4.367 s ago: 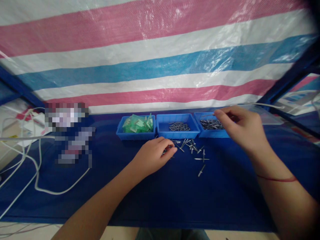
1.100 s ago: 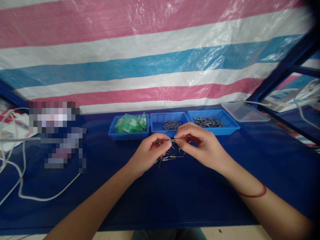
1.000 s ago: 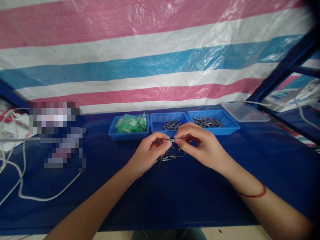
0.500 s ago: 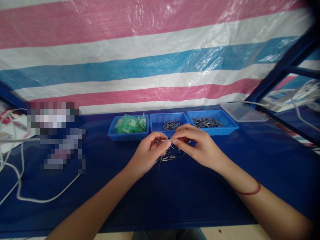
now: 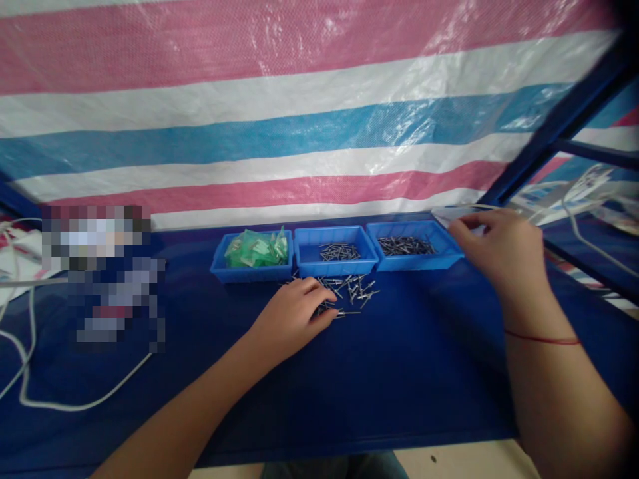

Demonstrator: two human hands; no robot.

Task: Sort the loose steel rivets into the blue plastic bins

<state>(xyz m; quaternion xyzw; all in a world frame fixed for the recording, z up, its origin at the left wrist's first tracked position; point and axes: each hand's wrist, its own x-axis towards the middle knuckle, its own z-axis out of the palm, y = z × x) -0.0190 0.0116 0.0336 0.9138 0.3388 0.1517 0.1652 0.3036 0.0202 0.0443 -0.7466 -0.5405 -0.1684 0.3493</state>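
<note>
White cable (image 5: 84,407) on blue table (image 5: 399,379), between 7 and 8 o'clock from left tray (image 5: 252,275). Left tray has heaped green packets (image 5: 257,249). Left hand (image 5: 294,319) at that tray's 5 o'clock, fingers curled, thumb apart from them; metal shows in the gap, can't tell if gripped. Middle tray (image 5: 339,269) at left hand's 1 o'clock, small pile of metal pins (image 5: 340,252). Loose rivets (image 5: 355,287) scattered at middle tray's 5 o'clock, some partly hidden by left hand. Right tray (image 5: 422,263) at their 2 o'clock, bigger heap of dark pins (image 5: 405,245). Right hand (image 5: 514,253) at right tray's 3 o'clock, fingers bent, thumb tip by the rim; opening and hold can't be told.
</note>
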